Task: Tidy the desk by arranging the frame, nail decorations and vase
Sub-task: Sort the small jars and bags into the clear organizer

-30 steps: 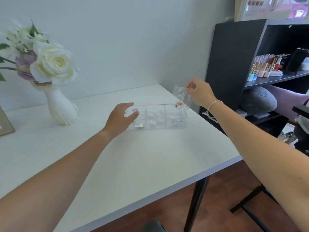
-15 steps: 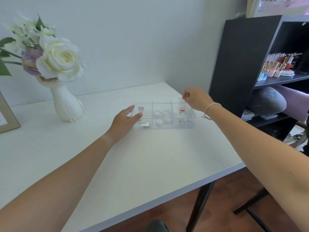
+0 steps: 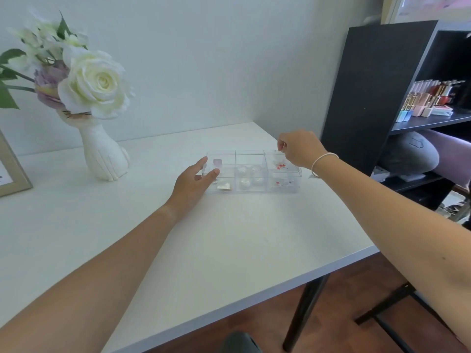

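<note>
The clear box [image 3: 252, 171] of nail decorations sits mid-frame on the worktop [image 3: 127, 225]. The left hand [image 3: 193, 183] grips its end. The right hand [image 3: 298, 147] fingers pinch, maybe on a small bag. A bump could spill the tiny pieces.

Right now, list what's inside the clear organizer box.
The clear organizer box holds a purple piece, a silvery packet, round clear pots and red-speckled bits. The left hand covers the left end.
</note>
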Action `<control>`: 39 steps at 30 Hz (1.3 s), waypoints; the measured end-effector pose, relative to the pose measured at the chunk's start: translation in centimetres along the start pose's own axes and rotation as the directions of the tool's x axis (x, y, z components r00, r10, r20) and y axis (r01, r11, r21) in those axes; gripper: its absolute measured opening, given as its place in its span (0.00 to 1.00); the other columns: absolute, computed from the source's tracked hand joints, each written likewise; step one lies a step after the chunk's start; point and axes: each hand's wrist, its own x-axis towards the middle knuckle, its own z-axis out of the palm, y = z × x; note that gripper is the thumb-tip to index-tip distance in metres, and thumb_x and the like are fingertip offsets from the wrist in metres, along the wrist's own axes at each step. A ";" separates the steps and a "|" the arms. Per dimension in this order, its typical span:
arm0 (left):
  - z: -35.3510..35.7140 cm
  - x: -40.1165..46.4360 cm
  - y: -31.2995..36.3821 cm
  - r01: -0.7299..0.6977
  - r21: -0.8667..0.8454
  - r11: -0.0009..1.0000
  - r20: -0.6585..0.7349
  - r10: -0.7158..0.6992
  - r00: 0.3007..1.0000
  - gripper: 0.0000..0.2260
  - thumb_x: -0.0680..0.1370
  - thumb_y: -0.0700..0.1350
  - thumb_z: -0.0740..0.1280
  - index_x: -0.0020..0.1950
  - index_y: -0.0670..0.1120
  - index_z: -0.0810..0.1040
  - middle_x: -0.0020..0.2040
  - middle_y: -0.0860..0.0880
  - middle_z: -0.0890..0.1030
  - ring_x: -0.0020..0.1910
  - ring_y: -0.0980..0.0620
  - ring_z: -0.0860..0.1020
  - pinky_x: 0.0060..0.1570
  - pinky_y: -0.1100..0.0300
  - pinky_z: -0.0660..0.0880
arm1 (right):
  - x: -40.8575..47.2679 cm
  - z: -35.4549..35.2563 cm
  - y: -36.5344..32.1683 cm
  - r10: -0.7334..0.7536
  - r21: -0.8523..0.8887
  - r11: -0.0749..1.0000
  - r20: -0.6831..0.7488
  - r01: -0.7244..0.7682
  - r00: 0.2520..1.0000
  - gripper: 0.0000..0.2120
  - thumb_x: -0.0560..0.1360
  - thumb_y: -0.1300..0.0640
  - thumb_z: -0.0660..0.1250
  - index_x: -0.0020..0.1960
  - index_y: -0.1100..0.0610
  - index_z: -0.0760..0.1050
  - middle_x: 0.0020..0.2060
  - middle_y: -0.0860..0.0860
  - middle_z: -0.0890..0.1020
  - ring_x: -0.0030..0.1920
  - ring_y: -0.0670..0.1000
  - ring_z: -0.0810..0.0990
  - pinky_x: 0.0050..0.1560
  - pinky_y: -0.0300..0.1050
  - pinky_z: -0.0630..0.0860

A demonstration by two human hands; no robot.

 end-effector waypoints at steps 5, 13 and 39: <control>0.2 -0.5 0.1 0.014 -0.001 1.000 -0.026 -0.014 1.000 0.24 0.77 0.54 0.64 0.72 0.53 0.65 0.67 0.33 0.67 0.63 0.37 0.69 0.64 0.50 0.68 | 0.3 -0.4 0.1 -0.055 -0.123 0.991 -0.028 0.051 0.998 0.13 0.73 0.68 0.57 0.50 0.56 0.76 0.48 0.55 0.82 0.50 0.59 0.77 0.50 0.48 0.69; 0.4 -0.4 -0.2 0.011 -0.023 1.000 -0.044 -0.012 0.999 0.24 0.76 0.53 0.64 0.71 0.52 0.66 0.65 0.33 0.71 0.62 0.39 0.72 0.55 0.60 0.69 | 0.7 -1.1 0.1 -0.014 -0.078 0.997 -0.007 0.013 1.000 0.12 0.73 0.66 0.57 0.50 0.56 0.76 0.50 0.55 0.82 0.52 0.58 0.77 0.50 0.47 0.68; 0.4 0.2 -0.7 0.038 -0.027 0.999 0.053 -0.036 0.998 0.36 0.72 0.61 0.67 0.75 0.55 0.55 0.72 0.52 0.66 0.65 0.56 0.66 0.58 0.62 0.61 | -8.6 3.5 0.5 0.306 0.810 0.458 0.242 -0.365 0.921 0.48 0.63 0.36 0.71 0.74 0.44 0.48 0.73 0.47 0.62 0.71 0.49 0.62 0.60 0.42 0.61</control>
